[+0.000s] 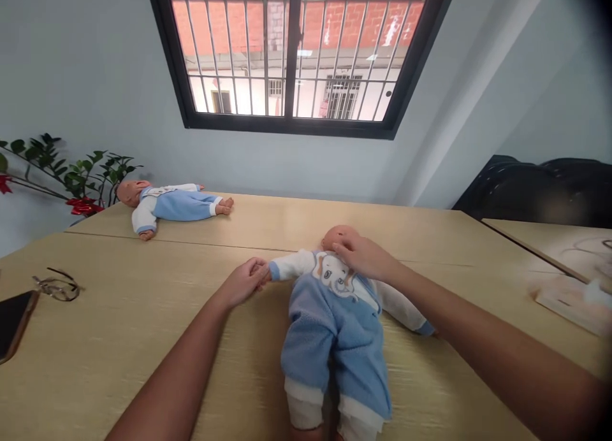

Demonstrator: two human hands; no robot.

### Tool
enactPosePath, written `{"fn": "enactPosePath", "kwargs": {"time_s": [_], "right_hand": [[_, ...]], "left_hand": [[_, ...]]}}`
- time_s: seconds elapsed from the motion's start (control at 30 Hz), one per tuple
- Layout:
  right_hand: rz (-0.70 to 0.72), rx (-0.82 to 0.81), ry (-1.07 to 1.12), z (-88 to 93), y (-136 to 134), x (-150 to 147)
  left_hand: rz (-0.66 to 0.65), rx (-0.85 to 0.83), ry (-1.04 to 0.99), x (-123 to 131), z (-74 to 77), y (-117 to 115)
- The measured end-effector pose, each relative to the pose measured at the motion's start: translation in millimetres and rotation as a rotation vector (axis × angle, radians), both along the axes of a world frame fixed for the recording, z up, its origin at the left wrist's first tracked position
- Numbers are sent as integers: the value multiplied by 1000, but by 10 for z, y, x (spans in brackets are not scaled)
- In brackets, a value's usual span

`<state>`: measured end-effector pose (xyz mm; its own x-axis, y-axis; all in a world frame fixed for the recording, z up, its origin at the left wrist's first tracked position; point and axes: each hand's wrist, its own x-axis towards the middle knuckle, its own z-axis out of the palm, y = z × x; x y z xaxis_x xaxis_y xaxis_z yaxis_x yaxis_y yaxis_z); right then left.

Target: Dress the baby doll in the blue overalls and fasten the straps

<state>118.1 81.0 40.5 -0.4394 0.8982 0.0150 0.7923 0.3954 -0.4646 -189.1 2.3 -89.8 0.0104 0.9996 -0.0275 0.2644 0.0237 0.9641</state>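
A baby doll [329, 326] in a blue and white outfit with a cartoon face on the chest lies on its back on the wooden table [191, 339], head away from me. With my left hand [246, 280] I grip the doll's small hand, its arm stretched out to the left. My right hand [361, 256] is closed at the doll's chin and cheek, thumb near the mouth; the far fingers are partly hidden. The doll's other arm lies out to the right, beneath my right forearm.
A second, similarly dressed doll [182, 204] lies at the table's back left, near a leafy plant [86, 173]. Glasses [58, 287] and a dark phone [16, 323] are on the left. Black chairs [540, 189] stand at the right, beyond a blurred pale object [574, 304]. A barred window faces me.
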Motion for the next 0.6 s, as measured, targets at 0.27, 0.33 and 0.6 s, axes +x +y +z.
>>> {"fn": "enactPosePath", "kwargs": {"time_s": [0.27, 0.33, 0.6], "right_hand": [[-135, 128, -49, -677, -415, 1318], [-142, 201, 18, -818, -528, 1407], [-195, -6, 208, -774, -710, 919]], "left_hand": [[-88, 121, 410, 32, 36, -63], [-111, 117, 427, 47, 23, -74], [50, 417, 827, 653, 485, 142]]}}
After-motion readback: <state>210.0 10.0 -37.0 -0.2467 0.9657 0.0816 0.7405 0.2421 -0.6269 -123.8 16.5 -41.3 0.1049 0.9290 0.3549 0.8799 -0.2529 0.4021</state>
